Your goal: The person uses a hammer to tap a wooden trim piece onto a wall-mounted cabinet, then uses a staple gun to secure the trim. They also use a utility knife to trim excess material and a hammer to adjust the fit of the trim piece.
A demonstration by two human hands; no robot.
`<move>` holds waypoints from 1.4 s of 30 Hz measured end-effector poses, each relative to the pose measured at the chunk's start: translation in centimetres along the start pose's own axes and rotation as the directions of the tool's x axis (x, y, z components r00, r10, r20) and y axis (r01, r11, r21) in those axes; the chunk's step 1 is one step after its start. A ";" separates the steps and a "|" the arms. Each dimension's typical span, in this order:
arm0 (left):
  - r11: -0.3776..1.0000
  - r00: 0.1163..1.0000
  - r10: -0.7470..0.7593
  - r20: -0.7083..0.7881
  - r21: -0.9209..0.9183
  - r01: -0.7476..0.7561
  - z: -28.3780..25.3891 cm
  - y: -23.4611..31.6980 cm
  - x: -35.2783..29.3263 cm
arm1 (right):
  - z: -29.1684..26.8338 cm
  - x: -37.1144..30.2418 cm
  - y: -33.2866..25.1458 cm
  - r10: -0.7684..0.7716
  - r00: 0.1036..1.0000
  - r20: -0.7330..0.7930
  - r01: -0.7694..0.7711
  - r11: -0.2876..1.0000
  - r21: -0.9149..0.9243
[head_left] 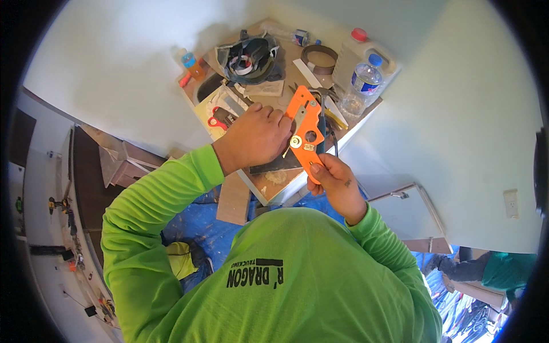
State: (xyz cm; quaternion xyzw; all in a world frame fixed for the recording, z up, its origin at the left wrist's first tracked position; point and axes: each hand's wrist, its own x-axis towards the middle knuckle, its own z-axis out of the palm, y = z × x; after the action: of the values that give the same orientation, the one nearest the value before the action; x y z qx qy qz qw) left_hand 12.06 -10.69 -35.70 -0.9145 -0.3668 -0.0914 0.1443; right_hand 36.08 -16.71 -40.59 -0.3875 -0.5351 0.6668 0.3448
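Note:
My right hand (337, 182) grips the lower end of an orange hand cutter (309, 123), thumb on its near face. The cutter stands tilted over the small worktable (269, 184), showing a metal blade, a pale round knob and a round hole. My left hand (257, 137) is closed with fingers curled, right beside the cutter's left edge. The underside of that hand is hidden, and I cannot make out what it holds. Under and beside it lie a red-handled tool (216, 120) and a yellowish sheet (207, 108).
Behind stand a dark bag (250, 57), a roll of brown edge strip (319, 59), a red-capped jug (349, 60), a clear bottle (365, 86) and an orange-drink bottle (193, 66). A blue sheet (194, 223) covers the floor. Another person (503, 270) is at lower right.

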 end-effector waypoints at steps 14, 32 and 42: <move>0.979 0.984 -0.154 -0.085 -0.146 0.140 -1.6 0.0 0.7 | 0.1 1.0 1.1 -0.048 0.997 -0.059 0.052 0.995 0.083; 0.970 0.975 0.202 -0.092 -0.114 -0.212 -5.2 -0.8 1.8 | -1.0 -0.8 -1.8 -0.008 1.000 -0.027 0.013 0.986 0.167; 0.948 0.945 0.315 -0.084 -0.020 -0.318 -5.7 0.9 2.7 | -0.2 -1.5 -2.5 -0.040 0.998 -0.052 0.043 0.997 0.063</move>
State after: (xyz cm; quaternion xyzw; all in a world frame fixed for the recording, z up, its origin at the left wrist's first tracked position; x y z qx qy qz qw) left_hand 14.23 -11.43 -29.77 -0.9594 -0.2078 -0.1096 0.1561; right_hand 37.07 -17.43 -37.99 -0.3819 -0.5125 0.6662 0.3842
